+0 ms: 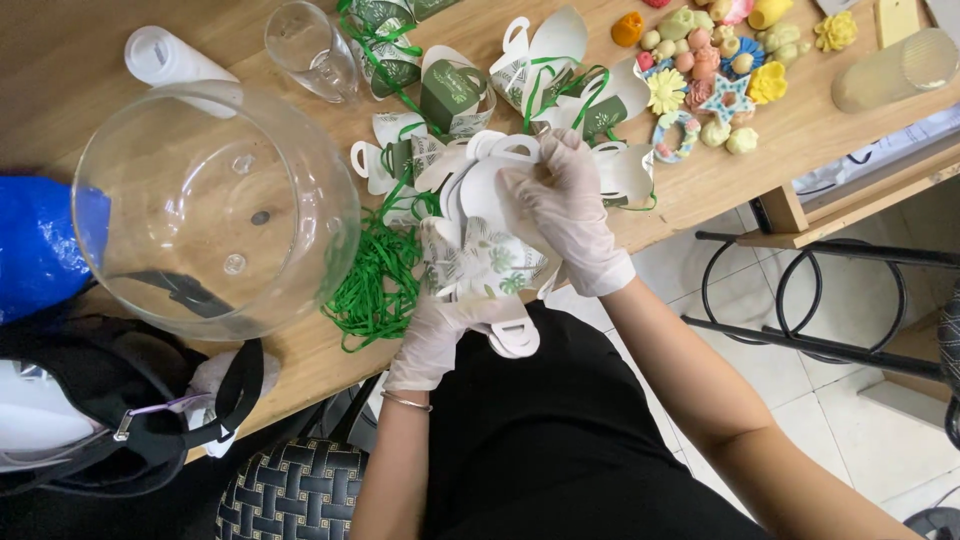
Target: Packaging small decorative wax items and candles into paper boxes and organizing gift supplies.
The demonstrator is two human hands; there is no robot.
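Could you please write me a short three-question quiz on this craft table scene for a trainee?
1. True or false: both hands wear pale gloves.
2. What are the left hand and right hand holding together? A) a glass bowl B) a white paper box with a leaf print C) a blue bag
3. What lies on the wooden table between the large glass bowl and the held paper box?

Key
1. True.
2. B.
3. A loose heap of green ribbon.
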